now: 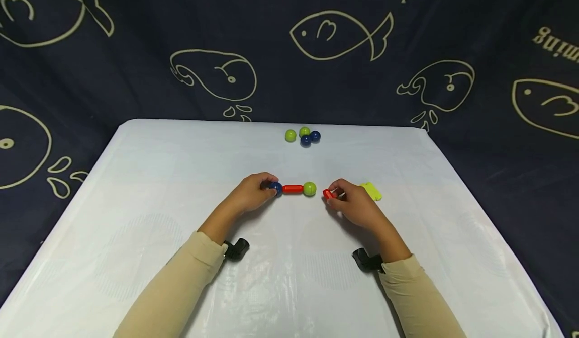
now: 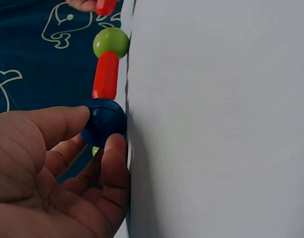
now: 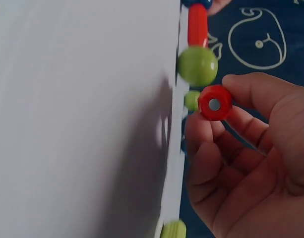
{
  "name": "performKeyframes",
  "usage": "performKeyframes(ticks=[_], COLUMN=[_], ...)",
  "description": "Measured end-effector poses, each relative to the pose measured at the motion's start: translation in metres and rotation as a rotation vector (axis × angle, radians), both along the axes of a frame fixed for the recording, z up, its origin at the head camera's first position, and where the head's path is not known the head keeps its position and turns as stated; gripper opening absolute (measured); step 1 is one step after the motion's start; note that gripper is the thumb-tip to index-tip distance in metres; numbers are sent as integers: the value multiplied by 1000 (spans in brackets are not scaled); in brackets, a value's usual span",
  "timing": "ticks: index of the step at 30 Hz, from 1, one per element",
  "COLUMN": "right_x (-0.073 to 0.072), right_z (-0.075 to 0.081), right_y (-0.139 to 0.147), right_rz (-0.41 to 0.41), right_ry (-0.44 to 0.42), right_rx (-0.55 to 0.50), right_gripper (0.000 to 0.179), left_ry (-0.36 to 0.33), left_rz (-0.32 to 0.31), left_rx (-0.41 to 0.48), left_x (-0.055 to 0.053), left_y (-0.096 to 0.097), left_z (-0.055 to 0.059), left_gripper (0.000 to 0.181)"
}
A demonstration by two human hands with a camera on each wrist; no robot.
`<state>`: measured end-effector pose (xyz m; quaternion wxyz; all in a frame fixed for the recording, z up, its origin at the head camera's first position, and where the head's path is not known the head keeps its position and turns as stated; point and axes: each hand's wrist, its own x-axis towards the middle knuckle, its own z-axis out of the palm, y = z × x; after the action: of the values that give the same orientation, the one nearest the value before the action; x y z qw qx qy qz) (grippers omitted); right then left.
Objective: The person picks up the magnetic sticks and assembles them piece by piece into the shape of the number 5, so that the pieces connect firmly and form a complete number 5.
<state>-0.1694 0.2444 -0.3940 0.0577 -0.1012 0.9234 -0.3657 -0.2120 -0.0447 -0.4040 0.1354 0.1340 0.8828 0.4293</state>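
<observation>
My left hand (image 1: 252, 192) pinches a blue ball (image 2: 106, 122) between thumb and fingers. Joined in a line with that ball are a red rod (image 1: 293, 189) and a green ball (image 1: 309, 188), lying on the white table. Just right of the green ball, my right hand (image 1: 355, 203) holds a second red rod (image 3: 215, 103) by its fingertips. A round grey spot, which looks like metal, marks the end of that rod facing the right wrist camera. A gap separates the held rod from the green ball.
Toward the far edge of the white table (image 1: 203, 152) sit two green balls (image 1: 290, 136) and two blue balls (image 1: 305, 141). A yellow-green flat piece (image 1: 372, 191) lies beyond my right hand, partly covered by it. Behind the table hangs a dark cloth (image 1: 271, 86) with fish drawings.
</observation>
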Motion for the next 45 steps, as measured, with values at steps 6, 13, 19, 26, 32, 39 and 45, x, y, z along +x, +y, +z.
performKeyframes(ticks=[6, 13, 19, 26, 32, 39, 45], right_x=[-4, -6, -9, -15, -19, -19, -20], right_z=[-2, -7, -11, -16, -17, -20, -20], right_y=[-18, -42, -65, -86, -100, -105, -107], right_rz=[10, 3, 10, -11, -30, -30, -25], right_ry=[-12, -114, -174, -239, -265, -274, -249], right_rx=[-90, -251, -358, -460, -497, -516, -505], right_gripper=[23, 23, 25, 25, 27, 27, 26], left_ry=[-5, -7, -6, -61, -110, -140, -137], left_rz=[-5, -13, -13, 16, 44, 48, 73], left_rx=[-6, -9, -3, 68, 134, 166, 170], left_x=[-6, -14, -17, -19, -22, -22, -22], left_y=[2, 2, 3, 3, 2, 3, 3], left_z=[1, 0, 3, 3, -1, -3, -3], left_gripper=[32, 32, 32, 32, 31, 32, 32])
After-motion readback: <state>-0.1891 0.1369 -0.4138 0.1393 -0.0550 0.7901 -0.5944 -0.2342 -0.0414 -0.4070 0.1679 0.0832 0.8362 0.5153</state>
